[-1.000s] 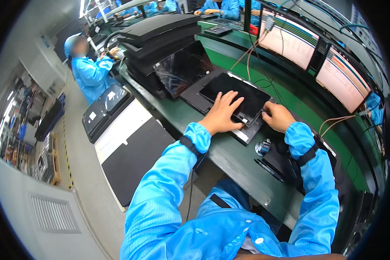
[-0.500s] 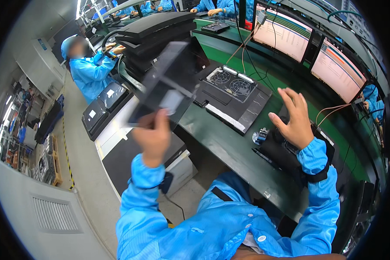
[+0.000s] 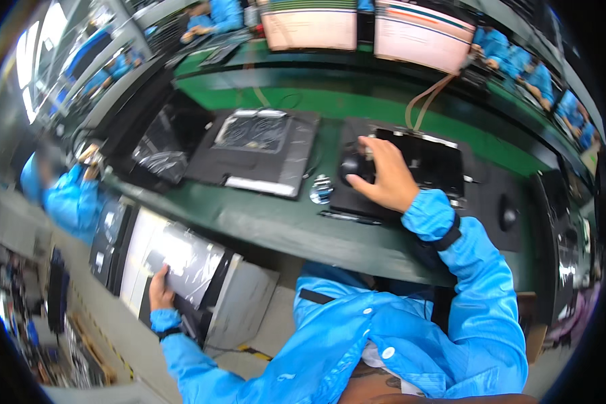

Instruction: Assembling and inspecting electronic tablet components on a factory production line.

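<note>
Reaching low to the person's left, the left hand [image 3: 160,291] grips the edge of a flat panel in shiny plastic wrap [image 3: 182,259], resting on a stack beside the green bench [image 3: 276,222], handy for one arm. The right hand [image 3: 384,178] curls loosely over a black mouse [image 3: 354,166], I think, next to an open laptop base [image 3: 259,151] lying fans-up.

The black mouse [image 3: 352,166] is largely covered by the right hand [image 3: 386,176], so its shape cannot be made out fully. The lower edge of the glossy wrapped panel [image 3: 182,259] is hidden by the left hand [image 3: 159,291]. The two screens [image 3: 363,27] are cut off by the upper edge, and a co-worker [image 3: 64,195] at the left is blurred.
</note>
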{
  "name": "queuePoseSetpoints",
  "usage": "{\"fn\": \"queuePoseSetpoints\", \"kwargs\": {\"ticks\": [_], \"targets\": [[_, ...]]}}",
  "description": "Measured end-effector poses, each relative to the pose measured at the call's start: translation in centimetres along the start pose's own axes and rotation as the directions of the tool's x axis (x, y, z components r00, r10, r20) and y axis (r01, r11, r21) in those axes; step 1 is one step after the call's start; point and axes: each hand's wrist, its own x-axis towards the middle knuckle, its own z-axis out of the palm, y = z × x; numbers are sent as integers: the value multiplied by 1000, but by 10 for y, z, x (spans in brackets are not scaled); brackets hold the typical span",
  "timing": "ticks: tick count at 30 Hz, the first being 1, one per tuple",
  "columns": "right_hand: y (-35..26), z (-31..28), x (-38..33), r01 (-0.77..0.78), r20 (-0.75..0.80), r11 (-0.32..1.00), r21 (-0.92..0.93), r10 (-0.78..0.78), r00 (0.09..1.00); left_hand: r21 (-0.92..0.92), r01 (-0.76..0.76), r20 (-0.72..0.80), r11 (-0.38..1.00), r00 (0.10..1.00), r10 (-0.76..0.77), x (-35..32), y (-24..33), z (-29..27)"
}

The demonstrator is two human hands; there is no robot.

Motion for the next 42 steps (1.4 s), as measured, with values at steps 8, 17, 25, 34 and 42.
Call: {"fn": "queuePoseSetpoints", "kwargs": {"ticks": [8,17,25,34,42], "targets": [[9,26,-3,37,-16,992,-121,-39,999,907,351,-327,-233,935,138,-23,85,70],[17,36,-5,-31,-16,994,-105,30,999,442,-735,425,514,676,602,-98,37,323],[12,43,-3,-38,-40,995,-92,35,999,204,-795,545,571,576,608,-113,-29,414],[25,-72,-40,163,-82,977,-139,-175,981,318,-871,598,373,490,634,-116,-25,416],[141,-169,-177,-213,60,810,-546,291,955,18,-1000,962,5,19,271,-199,23,529]]}}
